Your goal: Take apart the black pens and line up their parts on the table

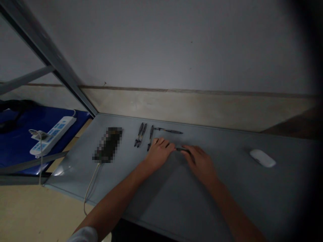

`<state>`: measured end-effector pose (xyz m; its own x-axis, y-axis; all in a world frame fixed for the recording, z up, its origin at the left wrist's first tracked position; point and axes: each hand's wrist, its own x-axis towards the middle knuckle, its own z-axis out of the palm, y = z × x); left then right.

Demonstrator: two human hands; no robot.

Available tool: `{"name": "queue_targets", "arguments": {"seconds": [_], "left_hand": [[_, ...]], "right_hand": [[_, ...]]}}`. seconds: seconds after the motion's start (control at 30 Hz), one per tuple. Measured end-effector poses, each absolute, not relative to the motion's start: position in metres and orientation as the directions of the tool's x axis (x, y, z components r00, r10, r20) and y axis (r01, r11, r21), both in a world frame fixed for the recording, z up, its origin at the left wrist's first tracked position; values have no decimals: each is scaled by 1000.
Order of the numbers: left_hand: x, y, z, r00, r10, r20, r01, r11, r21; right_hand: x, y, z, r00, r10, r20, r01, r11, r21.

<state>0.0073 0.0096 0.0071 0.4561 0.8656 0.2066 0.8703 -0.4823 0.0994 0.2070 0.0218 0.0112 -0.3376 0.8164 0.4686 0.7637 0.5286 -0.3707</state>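
Both my hands rest on the grey table [227, 188] and meet on a dark pen [182, 149]. My left hand [159, 153] has its fingers curled and pinches the pen's left end. My right hand [199, 163] grips the pen's right part with closed fingers. Just beyond my left hand lie three dark pens side by side [143, 135]. Another pen [168, 130] lies crosswise behind them.
A pixelated phone [108, 144] with a white cable lies at the table's left. A white mouse [262, 158] sits at the right. Off the table to the left, a white power strip [51, 135] lies on a blue surface. A metal frame bar runs diagonally at the left.
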Motion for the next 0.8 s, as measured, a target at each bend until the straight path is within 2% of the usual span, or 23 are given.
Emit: {"name": "queue_targets", "arguments": {"seconds": [0.17, 0.27, 0.37, 0.53, 0.67, 0.8], "left_hand": [[8, 9, 9, 471, 860, 196, 865, -493, 87], [9, 8, 9, 461, 867, 190, 872, -482, 88], [10, 7, 10, 446, 877, 178, 879, -467, 95], [12, 5, 14, 436, 893, 111, 885, -448, 124], [13, 2, 13, 465, 883, 66, 864, -469, 183], [11, 1, 9, 511, 858, 46, 843, -511, 167]], "right_hand": [[211, 25, 14, -245, 942, 229, 673, 336, -660], [210, 25, 17, -176, 961, 215, 597, 278, -753], [209, 25, 18, -150, 959, 240, 556, 282, -782], [209, 27, 14, -219, 938, 268, 458, 341, -821], [211, 27, 11, -240, 955, 174, 480, 272, -834], [211, 25, 14, -238, 965, 109, 538, 225, -813]]}}
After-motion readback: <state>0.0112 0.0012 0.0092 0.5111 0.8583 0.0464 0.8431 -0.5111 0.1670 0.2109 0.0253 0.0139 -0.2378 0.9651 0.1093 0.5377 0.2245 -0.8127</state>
